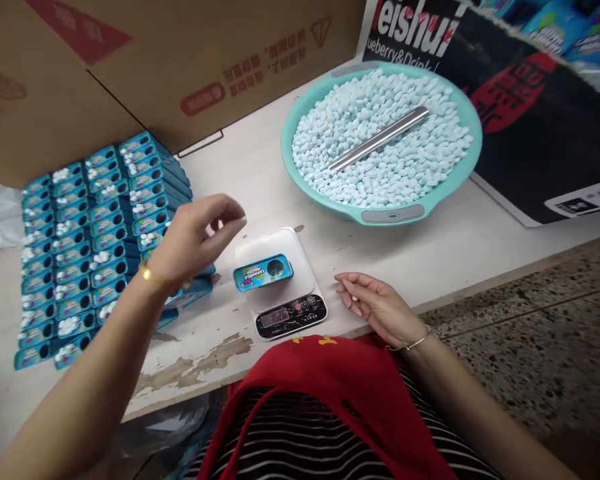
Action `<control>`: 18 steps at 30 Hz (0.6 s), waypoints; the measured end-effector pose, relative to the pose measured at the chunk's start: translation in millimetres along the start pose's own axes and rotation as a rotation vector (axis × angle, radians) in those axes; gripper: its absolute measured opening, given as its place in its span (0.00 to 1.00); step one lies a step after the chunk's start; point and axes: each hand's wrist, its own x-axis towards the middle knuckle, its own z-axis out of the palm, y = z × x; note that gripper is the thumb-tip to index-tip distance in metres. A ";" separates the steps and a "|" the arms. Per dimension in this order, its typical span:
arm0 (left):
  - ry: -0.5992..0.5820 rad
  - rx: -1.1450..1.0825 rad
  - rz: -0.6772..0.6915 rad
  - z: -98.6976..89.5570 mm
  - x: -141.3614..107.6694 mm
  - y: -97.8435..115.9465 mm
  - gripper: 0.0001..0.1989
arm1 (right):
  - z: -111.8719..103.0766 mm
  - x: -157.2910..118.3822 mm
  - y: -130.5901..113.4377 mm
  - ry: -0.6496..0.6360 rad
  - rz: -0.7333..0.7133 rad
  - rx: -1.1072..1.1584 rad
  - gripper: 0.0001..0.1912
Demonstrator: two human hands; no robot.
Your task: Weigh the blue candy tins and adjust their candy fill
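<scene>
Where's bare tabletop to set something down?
Bare table shows left of the basin, between cardboard box and left hand; another patch lies between basin and right hand. Crowded: the left side, filled with blue boxes; the scale carries one.

A worn table (pixel 220 180) bears a scale (pixel 300 287), basin (pixel 453 179), and blue boxes (pixel 107 237).

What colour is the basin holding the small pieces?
Pale turquoise basin, with a grey handle insert at the front; head view.

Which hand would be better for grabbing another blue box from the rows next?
Probably the left hand: it's close beside the rows of blue boxes, while the right hand is across the scale from them.
</scene>
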 end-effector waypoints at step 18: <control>0.215 -0.053 -0.186 41.7 -115.0 32.5 0.28 | -8.5 -17.7 17.7 -0.018 -0.041 0.062 0.16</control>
